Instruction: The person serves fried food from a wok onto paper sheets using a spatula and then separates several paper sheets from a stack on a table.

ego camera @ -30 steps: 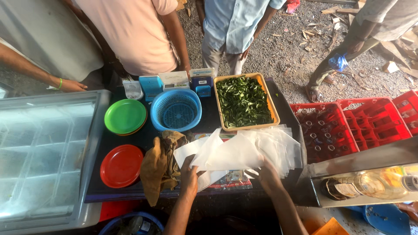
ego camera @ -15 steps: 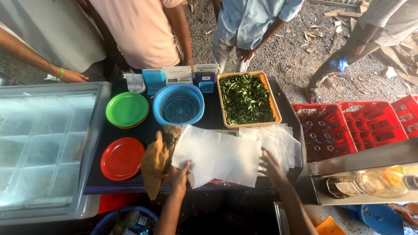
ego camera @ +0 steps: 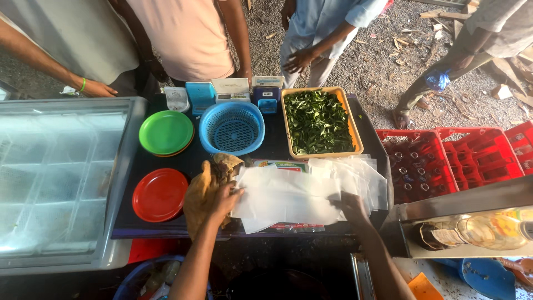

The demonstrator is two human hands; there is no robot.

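White paper sheets (ego camera: 288,197) lie spread at the near edge of the dark table (ego camera: 266,147), the left hand (ego camera: 222,199) flat on their left edge beside a brown cloth (ego camera: 201,191), the right hand (ego camera: 351,204) pressing open-palmed on their right part. Behind them a tan tray (ego camera: 358,136) holds green leaves (ego camera: 317,121), and a blue basket (ego camera: 231,128) beside it looks empty. Left stand green plates (ego camera: 165,132) and a red plate (ego camera: 160,194); right, red crates (ego camera: 449,158) hold bottles.

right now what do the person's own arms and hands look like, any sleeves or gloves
Both forearms are bare, with no sleeves in view. The left hand and right hand wear no gloves. No rings, watch or bands show on either wrist, as far as the picture lets me tell.
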